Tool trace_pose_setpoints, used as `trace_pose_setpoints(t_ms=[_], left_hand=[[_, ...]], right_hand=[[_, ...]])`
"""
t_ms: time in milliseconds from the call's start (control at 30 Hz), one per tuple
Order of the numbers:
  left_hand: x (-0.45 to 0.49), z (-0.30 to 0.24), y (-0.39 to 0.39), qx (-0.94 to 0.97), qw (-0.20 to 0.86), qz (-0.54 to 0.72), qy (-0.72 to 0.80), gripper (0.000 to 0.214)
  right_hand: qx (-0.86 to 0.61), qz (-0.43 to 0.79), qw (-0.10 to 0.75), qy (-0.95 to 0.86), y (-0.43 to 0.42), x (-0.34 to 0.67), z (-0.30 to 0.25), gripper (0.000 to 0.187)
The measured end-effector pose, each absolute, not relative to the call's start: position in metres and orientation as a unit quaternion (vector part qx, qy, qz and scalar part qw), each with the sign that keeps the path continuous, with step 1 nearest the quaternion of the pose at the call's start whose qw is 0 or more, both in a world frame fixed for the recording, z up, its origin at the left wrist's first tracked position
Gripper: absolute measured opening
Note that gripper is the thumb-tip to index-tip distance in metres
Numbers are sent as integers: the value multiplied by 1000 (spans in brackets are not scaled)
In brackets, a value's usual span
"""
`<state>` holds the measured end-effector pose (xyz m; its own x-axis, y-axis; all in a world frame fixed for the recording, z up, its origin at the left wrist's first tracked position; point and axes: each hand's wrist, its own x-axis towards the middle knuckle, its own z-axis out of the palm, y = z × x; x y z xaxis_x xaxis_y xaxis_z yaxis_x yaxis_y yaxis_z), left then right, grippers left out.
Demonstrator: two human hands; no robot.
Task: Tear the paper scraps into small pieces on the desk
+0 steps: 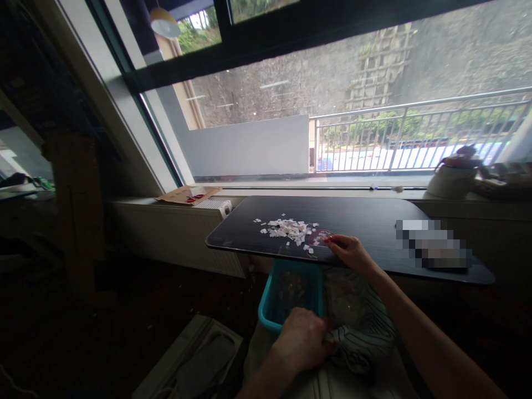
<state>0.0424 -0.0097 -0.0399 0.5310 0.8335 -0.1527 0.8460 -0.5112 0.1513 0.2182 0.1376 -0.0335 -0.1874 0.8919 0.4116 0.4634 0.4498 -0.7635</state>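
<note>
My right hand (351,253) pinches the edge of a small clear plastic bag (318,238) with a reddish tint, low over the dark tabletop (357,213). Some white bits show in or behind this bag. Just left of it lies a loose heap of small white paper pieces (288,228). Below the table edge, my left hand (302,339) is closed at the edge of a pale bag with dark wavy lines (366,338); its fingertips are partly hidden. A turquoise basket (262,310) stands beside that hand, with clear, crumpled-looking items inside.
A blurred-out object (434,244) lies at the table's right. Cardboard (183,194) with red-handled scissors (195,197) rests left, above a radiator (178,233). A pale box-like object (195,354) is on the floor. A light-coloured container (451,180) stands on the right windowsill.
</note>
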Motion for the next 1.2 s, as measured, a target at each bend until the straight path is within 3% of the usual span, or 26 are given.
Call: trace_pose_setpoints(t_ms=[467,867,1200], left_hand=[[43,-38,-9,870,101,-35,481,26],[33,-19,11,872,118,-58,471,18],[34,-1,41,836,220,-155,478,14]], right_hand=[[-458,266,447,-720,134,217,-27,31],[-479,376,474,-637,134,222,-22,31],[-459,448,504,-578,134,222,-20,28]])
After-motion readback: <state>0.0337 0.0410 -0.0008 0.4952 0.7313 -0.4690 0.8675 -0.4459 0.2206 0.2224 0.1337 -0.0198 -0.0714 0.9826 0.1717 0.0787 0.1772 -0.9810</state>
